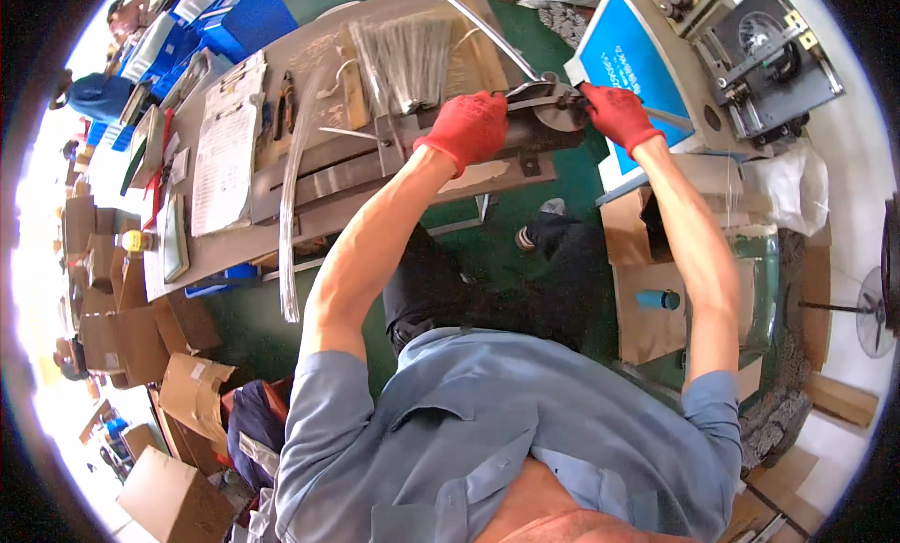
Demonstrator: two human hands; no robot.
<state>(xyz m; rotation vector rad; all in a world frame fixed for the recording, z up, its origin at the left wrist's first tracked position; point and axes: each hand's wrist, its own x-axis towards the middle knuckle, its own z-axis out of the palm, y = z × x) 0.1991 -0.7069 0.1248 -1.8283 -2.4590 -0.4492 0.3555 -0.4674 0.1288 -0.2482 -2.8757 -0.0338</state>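
Note:
Both of my hands wear red gloves and are raised over the table's near right corner, on either side of a metal bench device with a round disc (561,118). My left hand (469,131) is closed just left of the disc, against a metal piece; what lies inside the fist is hidden. To the right of the disc, my right hand (619,117) is closed too, its fingers curled at the device's edge; its grip is hidden. A long metal bar (489,33) slants up and left from the device. Thin silvery rods (405,63) lie bundled on the table behind my left hand.
More thin strips (292,206) hang over the table's front edge. Pliers (286,103) and written sheets (228,149) lie on the table (328,32) at left. A white and blue machine cabinet (633,65) stands right, near a blue bottle (658,299). Cardboard boxes (117,337) stack at left.

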